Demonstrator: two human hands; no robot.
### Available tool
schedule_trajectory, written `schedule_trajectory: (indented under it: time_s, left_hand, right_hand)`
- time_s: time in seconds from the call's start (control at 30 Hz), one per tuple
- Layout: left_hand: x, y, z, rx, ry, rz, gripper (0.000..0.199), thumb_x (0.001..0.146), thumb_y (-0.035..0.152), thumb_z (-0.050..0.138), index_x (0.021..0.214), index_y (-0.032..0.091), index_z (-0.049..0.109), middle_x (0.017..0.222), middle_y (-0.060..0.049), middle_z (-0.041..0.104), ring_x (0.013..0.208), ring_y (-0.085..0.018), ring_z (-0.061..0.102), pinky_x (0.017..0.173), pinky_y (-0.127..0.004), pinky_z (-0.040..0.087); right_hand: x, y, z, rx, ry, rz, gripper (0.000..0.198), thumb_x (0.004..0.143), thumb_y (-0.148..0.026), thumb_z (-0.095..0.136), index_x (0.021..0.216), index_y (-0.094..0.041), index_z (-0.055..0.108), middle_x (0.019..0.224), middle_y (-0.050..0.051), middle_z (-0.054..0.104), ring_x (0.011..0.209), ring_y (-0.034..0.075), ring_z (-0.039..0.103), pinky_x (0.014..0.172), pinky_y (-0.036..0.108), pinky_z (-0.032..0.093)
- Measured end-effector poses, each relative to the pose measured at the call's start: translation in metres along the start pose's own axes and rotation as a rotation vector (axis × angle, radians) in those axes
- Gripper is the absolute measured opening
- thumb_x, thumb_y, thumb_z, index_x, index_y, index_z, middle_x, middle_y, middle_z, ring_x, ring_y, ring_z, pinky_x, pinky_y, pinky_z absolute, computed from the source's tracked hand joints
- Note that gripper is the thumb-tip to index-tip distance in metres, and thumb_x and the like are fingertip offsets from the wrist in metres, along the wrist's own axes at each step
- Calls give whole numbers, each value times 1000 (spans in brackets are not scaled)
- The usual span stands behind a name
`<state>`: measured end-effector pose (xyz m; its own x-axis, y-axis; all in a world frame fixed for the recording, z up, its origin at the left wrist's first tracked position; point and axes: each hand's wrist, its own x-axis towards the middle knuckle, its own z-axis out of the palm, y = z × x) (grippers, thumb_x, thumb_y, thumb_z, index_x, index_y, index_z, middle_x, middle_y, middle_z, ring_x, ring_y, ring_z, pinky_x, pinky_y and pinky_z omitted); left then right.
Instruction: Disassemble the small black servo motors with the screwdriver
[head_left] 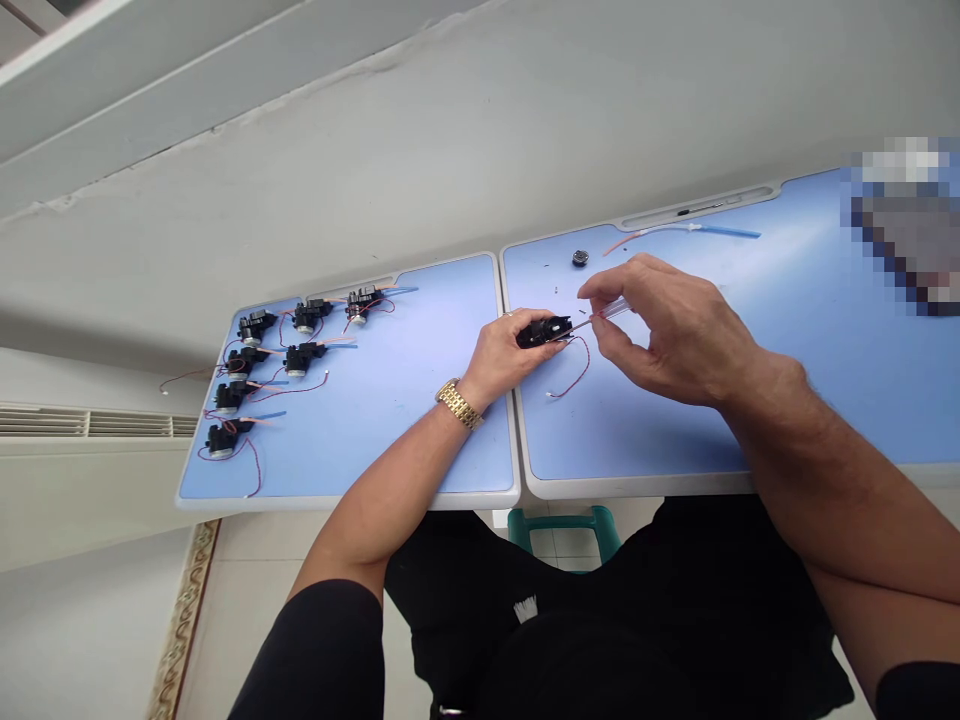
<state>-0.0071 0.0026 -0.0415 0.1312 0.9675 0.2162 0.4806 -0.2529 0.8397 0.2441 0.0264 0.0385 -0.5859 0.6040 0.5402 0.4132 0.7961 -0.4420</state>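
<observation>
My left hand [504, 352] is closed around a small black plastic assembly [546, 330], keeping it just above the blue table near the seam. A thin red wire [585, 368] with a white plug trails from beneath it. Between the fingers of my right hand [660, 325] is a screwdriver [616, 308] with a clear handle. Its slim metal shaft points left and reaches the black assembly; the exact contact of the tip is too small to make out. Close by lie a round dark part [580, 258] and a few tiny pieces, perhaps screws.
Several similar black assemblies [300, 357] with wires and tubes lie on the left table [420, 400]. A blue and orange tube [694, 229] lies near the far edge of the right table [637, 440]. A pen [697, 210] rests in its groove. A green stool [562, 522] stands below.
</observation>
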Motion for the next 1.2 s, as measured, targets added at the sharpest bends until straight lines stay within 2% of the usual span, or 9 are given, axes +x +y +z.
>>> schedule_trajectory:
  time_s: [0.17, 0.33, 0.57, 0.7, 0.83, 0.97, 1.07, 1.13, 1.2]
  left_hand:
    - [0, 1, 0, -13, 7, 11, 33, 96, 35, 98, 124, 26, 86, 123, -7, 89, 114, -24, 84, 109, -44, 68]
    - [0, 1, 0, -2, 9, -3, 32, 96, 37, 98, 124, 27, 86, 122, -6, 90, 113, -24, 84, 108, -44, 68]
    - [0, 1, 0, 10, 8, 6, 31, 97, 34, 98, 124, 26, 86, 123, -7, 89, 113, -24, 84, 108, -43, 68]
    - [0, 3, 1, 33, 14, 10, 31, 97, 31, 97, 124, 25, 86, 123, -6, 90, 114, -23, 84, 109, -41, 67]
    - [1, 5, 0, 57, 13, -3, 30, 97, 31, 95, 124, 25, 86, 123, -6, 90, 114, -23, 84, 108, -40, 67]
    - [2, 6, -1, 52, 21, -13, 29, 94, 29, 95, 122, 25, 86, 120, -5, 90, 110, -23, 84, 106, -39, 68]
    - [3, 5, -1, 50, 27, -23, 29, 94, 30, 94, 121, 25, 87, 119, -5, 90, 108, -23, 83, 104, -39, 68]
    - [3, 4, -1, 49, 29, -19, 30, 94, 30, 94, 122, 25, 87, 119, -4, 90, 109, -23, 83, 107, -40, 68]
    - [4, 3, 0, 42, 29, -15, 30, 92, 30, 95, 121, 25, 87, 120, -5, 90, 110, -24, 83, 108, -41, 67]
  right_hand:
    - [-1, 4, 7, -35, 87, 10, 13, 115, -38, 64, 114, -30, 74, 95, 4, 84, 85, 30, 81, 74, 47, 62]
    - [-2, -3, 0, -13, 47, 29, 27, 113, -18, 55, 124, -35, 73, 109, 7, 85, 101, 34, 81, 86, 57, 67]
    - [-1, 0, 6, 31, 99, 44, 29, 121, -25, 48, 124, -37, 75, 113, 4, 85, 96, 30, 83, 87, 52, 67]
    - [0, 10, 9, -4, 112, 12, 28, 117, -20, 52, 122, -32, 77, 114, 5, 87, 101, 29, 84, 85, 48, 64]
    - [6, 27, -8, -110, -95, 130, 19, 106, -22, 63, 111, -31, 79, 94, 2, 83, 83, 29, 78, 74, 45, 56]
    - [0, 38, -43, -158, -109, 316, 15, 101, -26, 67, 95, -32, 79, 83, 2, 78, 76, 28, 73, 74, 46, 54]
    - [-36, 34, -71, -218, -269, 360, 17, 102, -42, 70, 109, -32, 82, 99, 5, 82, 90, 33, 77, 78, 49, 57]
    - [-73, 28, -86, -271, -387, 307, 37, 102, -54, 72, 130, -31, 81, 125, 11, 83, 118, 42, 76, 90, 55, 61]
    - [-109, 25, -95, -390, -437, 303, 42, 110, -51, 61, 141, -28, 78, 149, 17, 77, 129, 46, 71, 101, 63, 59]
